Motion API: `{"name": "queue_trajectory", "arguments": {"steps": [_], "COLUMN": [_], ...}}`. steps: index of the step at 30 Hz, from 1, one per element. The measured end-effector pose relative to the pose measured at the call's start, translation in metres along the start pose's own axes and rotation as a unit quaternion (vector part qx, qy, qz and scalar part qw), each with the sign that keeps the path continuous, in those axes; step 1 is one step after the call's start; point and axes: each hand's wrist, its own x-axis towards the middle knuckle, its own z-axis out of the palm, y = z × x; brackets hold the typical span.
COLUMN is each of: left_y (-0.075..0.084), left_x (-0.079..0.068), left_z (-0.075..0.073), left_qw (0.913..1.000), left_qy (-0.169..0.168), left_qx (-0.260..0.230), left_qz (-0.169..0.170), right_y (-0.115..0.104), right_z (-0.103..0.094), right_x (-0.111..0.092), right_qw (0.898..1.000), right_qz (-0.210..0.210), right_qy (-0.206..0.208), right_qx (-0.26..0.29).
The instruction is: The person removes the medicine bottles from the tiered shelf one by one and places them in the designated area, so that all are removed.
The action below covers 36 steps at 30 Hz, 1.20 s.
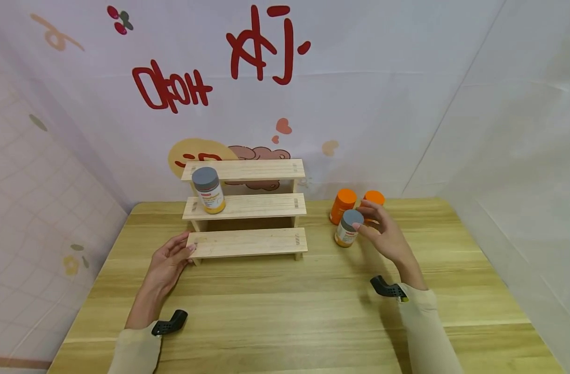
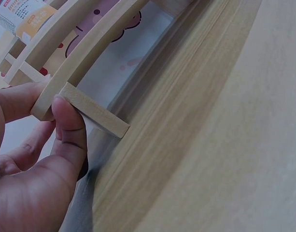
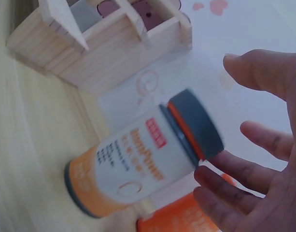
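My left hand [image 1: 169, 264] grips the left end of the lowest step of a three-tier wooden shelf [image 1: 247, 243], thumb and fingers pinching the board's edge in the left wrist view. On the right, my right hand [image 1: 386, 234] is beside a white and orange supplement jar [image 1: 347, 235] with a grey lid. In the right wrist view, its fingers [image 3: 244, 169] lie at the lid's far side while the thumb is spread well away from it. A matching grey-lidded jar [image 1: 212, 200] stands at the left of the middle tier.
Two orange bottles stand behind the right hand: one orange bottle [image 1: 344, 203] in plain sight, the other orange bottle [image 1: 374, 197] partly hidden by the fingers. A printed white cloth backdrop [image 1: 369, 93] rises behind the wooden table [image 1: 266, 311].
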Motion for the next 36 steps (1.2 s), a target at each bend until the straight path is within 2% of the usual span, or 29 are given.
{"name": "queue_trajectory", "arguments": {"steps": [5,11,17,20,27,36], "left_y": [0.003,0.002,0.001,0.001,-0.001,-0.003], "left_x": [-0.002,-0.002,-0.002,-0.002,-0.001,-0.002], "left_z": [0.000,-0.001,0.000,0.000,0.000,-0.001], "left_qw": [1.0000,1.0000,1.0000,1.0000,1.0000,0.9999], "left_qy": [0.001,0.002,0.001,0.004,0.002,-0.006], "left_qx": [0.003,-0.001,0.001,0.002,0.003,-0.004], "left_qz": [-0.002,-0.001,-0.002,-0.003,-0.001,0.009], "right_y": [-0.017,-0.041,-0.063,-0.072,-0.087,-0.107], "right_z": [0.001,0.005,0.017,0.028,0.059,0.106], "right_x": [-0.001,0.003,0.012,0.016,0.028,0.039], "right_qw": [1.000,0.999,0.998,0.997,0.993,0.987], "right_qz": [-0.021,-0.032,-0.058,-0.065,-0.097,-0.094], "right_qy": [0.006,-0.005,-0.021,-0.037,-0.065,-0.117], "right_qx": [-0.001,-0.010,0.001,0.020,0.029,0.053]}}
